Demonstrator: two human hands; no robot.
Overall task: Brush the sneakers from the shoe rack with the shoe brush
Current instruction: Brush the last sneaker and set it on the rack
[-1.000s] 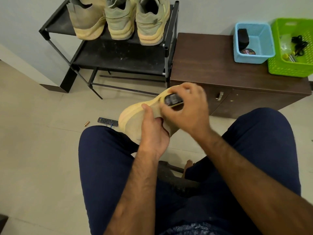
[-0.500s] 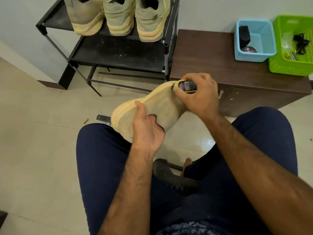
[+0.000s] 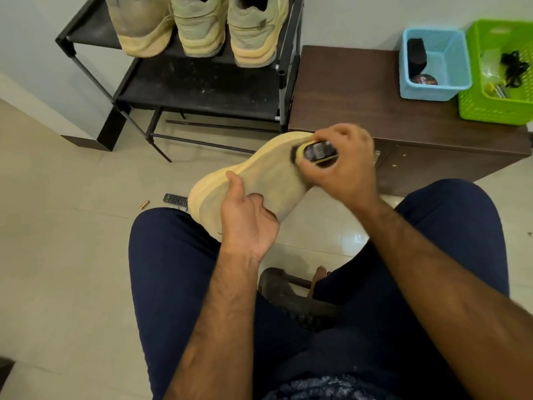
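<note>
Above a seated person's knees, the left hand (image 3: 248, 223) takes a firm grip on a yellow sneaker (image 3: 268, 180); the right hand (image 3: 343, 166) clasps the shoe brush (image 3: 315, 151) against its far end, near the shoe rack (image 3: 202, 88).

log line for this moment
left hand grips tan sneaker | right hand holds black-and-yellow shoe brush on it | three sneakers on black rack

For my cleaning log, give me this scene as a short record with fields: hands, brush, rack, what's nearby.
left hand: grips the held sneaker at its near end
right hand: holds shoe brush against the sneaker's far end
shoe rack: three more sneakers on top shelf
cabinet: blue basket, green basket on top
floor: remote control near left knee
</note>
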